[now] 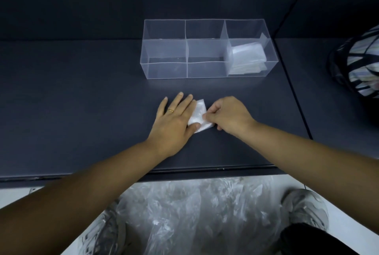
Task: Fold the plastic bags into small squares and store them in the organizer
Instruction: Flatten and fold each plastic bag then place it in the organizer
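A small folded clear plastic bag (198,113) lies on the dark table (82,100) between my hands. My left hand (175,119) lies flat on its left part, fingers straight, thumb on the bag. My right hand (227,115) pinches the bag's right edge with curled fingers. Behind them stands a clear organizer (166,68) with three compartments; folded bags (247,57) are stacked in the right one, while the left and middle hold nothing.
A heap of loose clear plastic bags (196,213) lies below the table's front edge, between my shoes. A striped bag (361,63) sits on the adjoining surface at the right. A dark wall rises behind the organizer.
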The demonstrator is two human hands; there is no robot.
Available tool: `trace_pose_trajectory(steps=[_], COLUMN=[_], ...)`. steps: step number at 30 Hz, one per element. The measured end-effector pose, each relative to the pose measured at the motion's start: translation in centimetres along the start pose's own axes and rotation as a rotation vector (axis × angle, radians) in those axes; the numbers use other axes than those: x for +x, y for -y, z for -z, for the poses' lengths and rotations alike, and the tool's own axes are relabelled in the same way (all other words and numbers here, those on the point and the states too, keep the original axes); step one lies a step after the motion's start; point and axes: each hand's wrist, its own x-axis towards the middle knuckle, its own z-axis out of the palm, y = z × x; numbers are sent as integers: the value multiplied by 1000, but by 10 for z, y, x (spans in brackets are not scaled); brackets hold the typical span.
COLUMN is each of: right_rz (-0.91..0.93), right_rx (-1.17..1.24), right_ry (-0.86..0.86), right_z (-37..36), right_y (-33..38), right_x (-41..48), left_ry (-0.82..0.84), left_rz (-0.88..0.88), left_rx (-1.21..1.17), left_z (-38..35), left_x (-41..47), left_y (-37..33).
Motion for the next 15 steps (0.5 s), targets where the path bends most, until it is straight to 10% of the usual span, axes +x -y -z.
trace_pose_trajectory(steps=[15], right_rz=[38], right_rx=[120], right_ry=[-104], right_z=[-15], right_y=[8], right_x=[-22], left_ry=[127], left_rz=[306], left_rx=[-5], left_z=[-14], left_x=[-11], left_y=[-28])
